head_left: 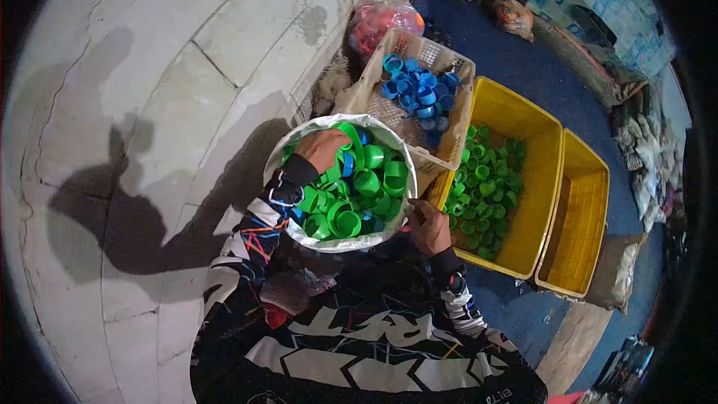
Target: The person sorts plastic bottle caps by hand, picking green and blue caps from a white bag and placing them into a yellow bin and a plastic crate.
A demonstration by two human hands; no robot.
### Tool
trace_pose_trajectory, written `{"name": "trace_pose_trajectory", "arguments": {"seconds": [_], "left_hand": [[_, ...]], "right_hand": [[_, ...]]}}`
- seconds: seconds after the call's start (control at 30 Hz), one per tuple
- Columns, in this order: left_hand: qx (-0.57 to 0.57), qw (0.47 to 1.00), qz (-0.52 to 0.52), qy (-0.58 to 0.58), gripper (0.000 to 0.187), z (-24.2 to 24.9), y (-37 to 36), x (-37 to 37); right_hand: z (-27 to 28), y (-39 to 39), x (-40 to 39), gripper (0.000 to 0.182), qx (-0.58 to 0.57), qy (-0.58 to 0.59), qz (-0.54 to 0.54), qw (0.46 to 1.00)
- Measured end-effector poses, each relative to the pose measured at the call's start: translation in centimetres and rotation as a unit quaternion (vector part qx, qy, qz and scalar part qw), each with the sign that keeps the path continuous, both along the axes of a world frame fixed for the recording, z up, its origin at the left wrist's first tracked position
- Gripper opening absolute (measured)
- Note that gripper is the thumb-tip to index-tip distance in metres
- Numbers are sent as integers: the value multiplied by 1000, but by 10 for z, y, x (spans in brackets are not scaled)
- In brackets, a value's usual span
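- Caps [357,193], green with some blue, fill the white sack [340,243] at my lap; my left hand [323,148] curls in among them, grip unclear.
- My right hand [428,226] pinches the sack's rim.
- Beige crate [456,131] holds blue caps, yellow bin [535,202] green ones.
- Blue floor [523,67], concrete wall.

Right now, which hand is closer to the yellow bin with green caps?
Right. The right hand grips the sack's rim beside the yellow bin. The left hand is inside the sack, farther away.

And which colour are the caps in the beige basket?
Blue. The caps in the beige basket show only in the head view.
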State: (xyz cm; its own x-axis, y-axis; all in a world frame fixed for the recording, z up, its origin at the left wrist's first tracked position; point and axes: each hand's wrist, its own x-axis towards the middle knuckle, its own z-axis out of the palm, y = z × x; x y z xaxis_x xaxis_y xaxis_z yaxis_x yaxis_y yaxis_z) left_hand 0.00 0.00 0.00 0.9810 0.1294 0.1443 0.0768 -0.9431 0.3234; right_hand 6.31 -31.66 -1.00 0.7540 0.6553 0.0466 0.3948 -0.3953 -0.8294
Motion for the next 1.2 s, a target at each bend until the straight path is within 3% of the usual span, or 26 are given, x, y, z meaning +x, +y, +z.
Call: {"name": "trace_pose_trajectory", "arguments": {"seconds": [0.17, 0.27, 0.4, 0.57, 0.77, 0.8, 0.93, 1.03, 1.13, 1.2], "left_hand": [[101, 994, -19, -28, 26, -19, 13, 13], [114, 993, -25, -1, 22, -23, 15, 18], [137, 990, -41, 16, 22, -21, 24, 20], [60, 998, -28, -15, 25, -5, 12, 8], [-87, 989, 79, -92, 20, 33, -10, -41], [-102, 983, 103, -109, 20, 46, -20, -52], [-150, 954, 208, -152, 22, 56, -49, -95], [-187, 930, 244, -203, 20, 50, -73, -117], [-218, 910, 295, -192, 16, 41, -91, -134], [-232, 900, 305, -206, 16, 44, -100, -138]], "right_hand": [[1, -14, -4, 23, 30, -8, 20, 999], [13, -21, 2, 23, -13, -23, 49, 998], [6, -20, 0, 24, 23, 11, 23, 999], [15, -11, 1, 24, 14, 27, 32, 999], [12, 20, 16, 29, 34, -108, 89, 990], [-12, 26, 25, 34, 56, -148, 115, 981], [-34, 46, 33, 34, -71, -169, 133, 974], [-39, 55, 31, 31, -235, -176, 124, 948], [-63, 57, 37, 28, -277, -211, 130, 928], [-62, 57, 45, 26, -210, -178, 125, 953]]}}
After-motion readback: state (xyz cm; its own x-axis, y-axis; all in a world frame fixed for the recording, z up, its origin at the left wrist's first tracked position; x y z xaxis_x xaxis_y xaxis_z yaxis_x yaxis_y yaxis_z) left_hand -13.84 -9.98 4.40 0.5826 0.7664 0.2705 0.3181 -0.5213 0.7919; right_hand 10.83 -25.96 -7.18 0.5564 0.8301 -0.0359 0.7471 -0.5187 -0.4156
